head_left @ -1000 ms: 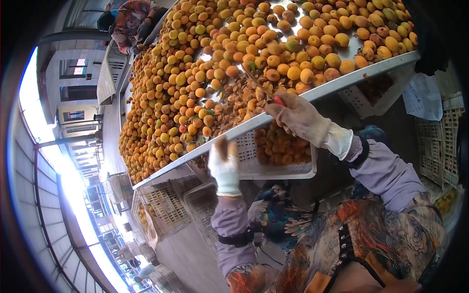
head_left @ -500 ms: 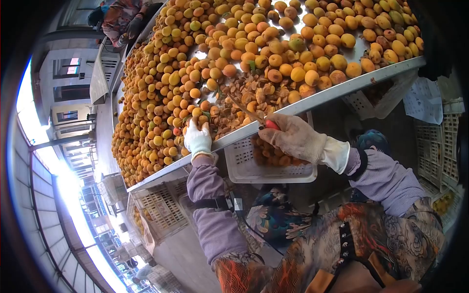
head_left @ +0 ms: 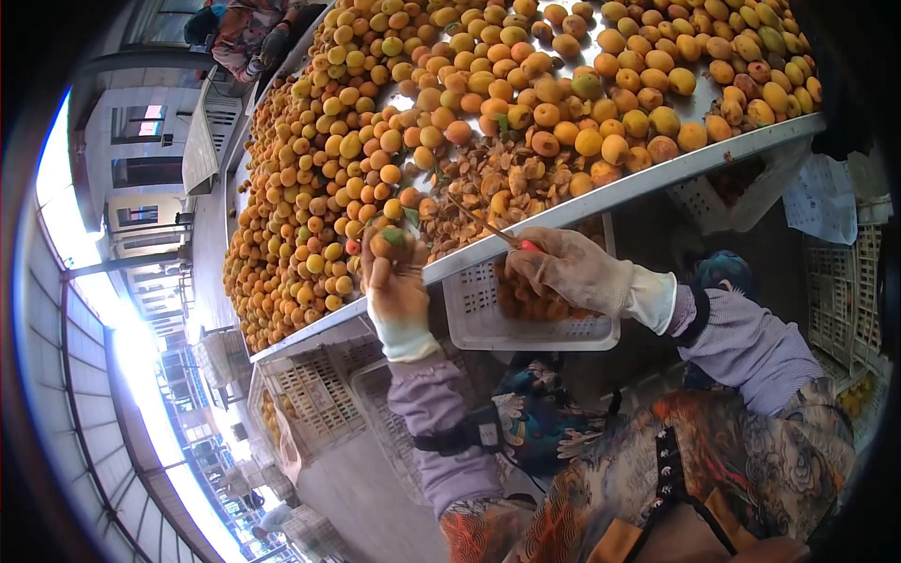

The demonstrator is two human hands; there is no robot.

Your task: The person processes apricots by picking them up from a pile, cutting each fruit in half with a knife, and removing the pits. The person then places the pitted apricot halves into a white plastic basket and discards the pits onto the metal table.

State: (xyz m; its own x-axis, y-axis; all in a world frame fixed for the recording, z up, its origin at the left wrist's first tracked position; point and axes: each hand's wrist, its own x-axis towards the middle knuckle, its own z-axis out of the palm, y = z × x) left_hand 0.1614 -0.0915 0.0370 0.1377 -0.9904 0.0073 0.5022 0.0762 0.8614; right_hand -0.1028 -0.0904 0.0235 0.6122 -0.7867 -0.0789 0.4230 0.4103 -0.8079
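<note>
My left hand [head_left: 396, 289], in a stained white glove, holds an apricot [head_left: 389, 243] with a green leaf at the table's metal edge [head_left: 601, 201]. In my gloved right hand [head_left: 574, 270] is a knife [head_left: 485, 224] with a red handle, its thin blade pointing up and left over the table. Beyond the blade lies a heap of brownish pits or scraps [head_left: 474, 188]. Many orange apricots [head_left: 328, 169] cover the table around the heap. A white crate [head_left: 540, 340] holding orange pieces sits below the edge, under my right hand.
At the upper left, a co-worker [head_left: 251, 38] in dark gloves is at the table's far side. Plastic crates [head_left: 314, 394] stand at the lower left. Stacked crates [head_left: 840, 291] are on the right, near a hanging white bag [head_left: 819, 197].
My left hand reached into the apricots and has come back to the edge with one in its fingers. My right hand keeps the knife, moved only slightly.
</note>
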